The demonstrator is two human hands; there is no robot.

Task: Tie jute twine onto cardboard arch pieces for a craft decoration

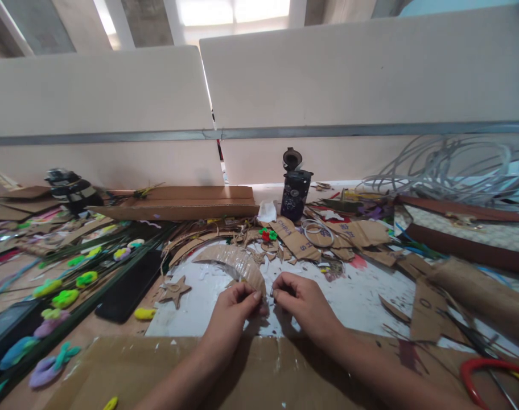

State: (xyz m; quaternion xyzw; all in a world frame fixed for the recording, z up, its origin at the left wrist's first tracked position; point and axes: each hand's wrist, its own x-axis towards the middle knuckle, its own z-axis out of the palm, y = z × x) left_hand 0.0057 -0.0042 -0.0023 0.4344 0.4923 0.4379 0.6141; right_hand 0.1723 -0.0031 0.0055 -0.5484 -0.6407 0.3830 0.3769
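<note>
A curved, crescent-shaped piece of cardboard (236,259) is pinched at its lower right end by my left hand (237,310). Close beside it, my right hand (304,304) has thumb and fingertips pressed together near the edge of the crescent. Whatever is between those fingertips is too small to make out. Under both hands lies a white board (178,322) strewn with scraps. A cardboard star (175,291) with a twine coil on it rests left of the crescent. Behind the crescent sits a small red and green pom-pom decoration (268,234).
Red-handled scissors (473,376) lie at the lower right, near a cardboard tube (477,293). A dark open-lidded cup (294,193) stands at the back. On the left are a black phone (131,287) and fuzzy flowers (65,298). A cardboard sheet (157,370) spans the front.
</note>
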